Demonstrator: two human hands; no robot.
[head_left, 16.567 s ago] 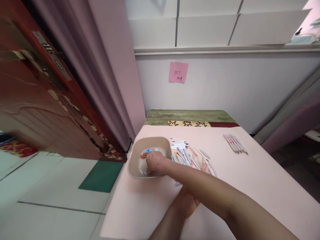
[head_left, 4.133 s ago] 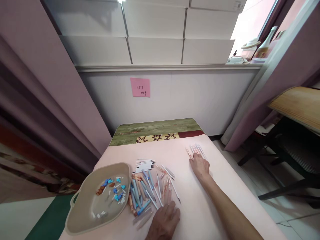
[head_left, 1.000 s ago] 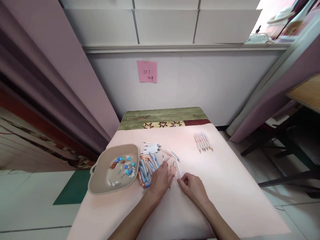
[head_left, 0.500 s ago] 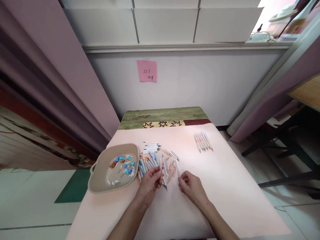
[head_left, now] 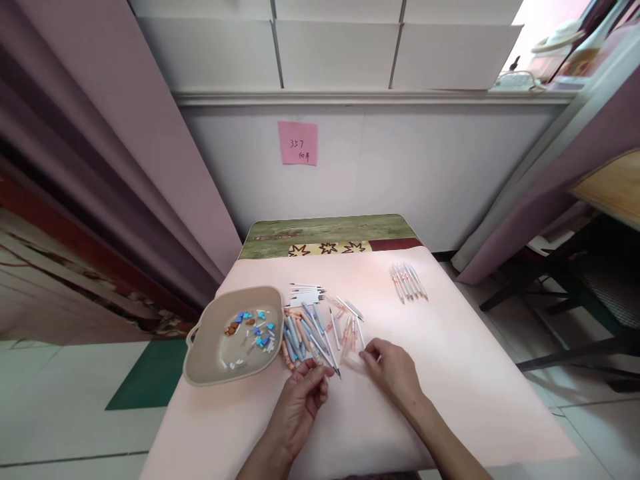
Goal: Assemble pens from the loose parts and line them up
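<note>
My left hand (head_left: 303, 400) is closed in a pinch near the table's front, on a pale pen barrel mostly hidden by the fingers. To its right, my right hand (head_left: 395, 370) has its fingertips closed on a clear, pinkish pen barrel (head_left: 355, 361), somewhat blurred, low over the table. Between and beyond the hands lie loose clear barrels with pink prints (head_left: 349, 332) and white refills with dark tips (head_left: 334, 328). Just past my left hand is a heap of blue and orange pen barrels (head_left: 297, 333). More white refills (head_left: 306, 293) lie in a row behind the heap.
A beige basket (head_left: 205, 370) at the left holds blue, brown and white small parts (head_left: 260, 333). Several pens (head_left: 409, 281) lie side by side at the back right. A pale pink cloth (head_left: 475, 387) covers most of the table; a wall stands behind it.
My left hand has come down and nearer, with the barrel tilted lower. My right hand has shifted slightly right; the clear barrel at its fingertips now lies more level. The view has shifted slightly.
</note>
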